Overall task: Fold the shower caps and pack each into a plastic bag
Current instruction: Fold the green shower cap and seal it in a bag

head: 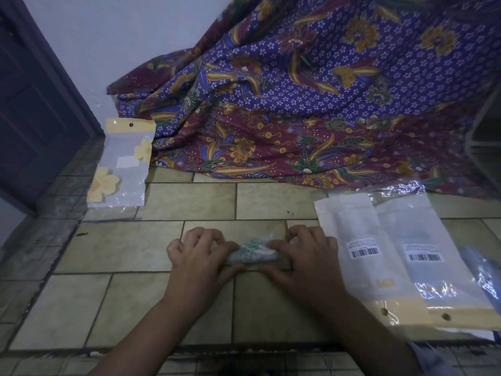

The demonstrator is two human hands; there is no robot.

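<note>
A crumpled shower cap (253,252), pale with green specks, lies bunched on the tiled floor in the lower middle of the head view. My left hand (199,257) grips its left end with curled fingers. My right hand (303,256) grips its right end the same way. Only the short stretch between my thumbs shows; the rest sits under my hands. Two plastic bags (385,251) with barcode labels and yellow header strips lie side by side at my right. A third bag (120,164) with yellow flower prints lies at the far left.
A purple and maroon batik cloth (311,99) is draped across the back. A dark door (32,109) stands at the left by a white wall. Crinkled clear plastic (485,278) lies at the right edge. A dark floor joint (244,348) runs close to me.
</note>
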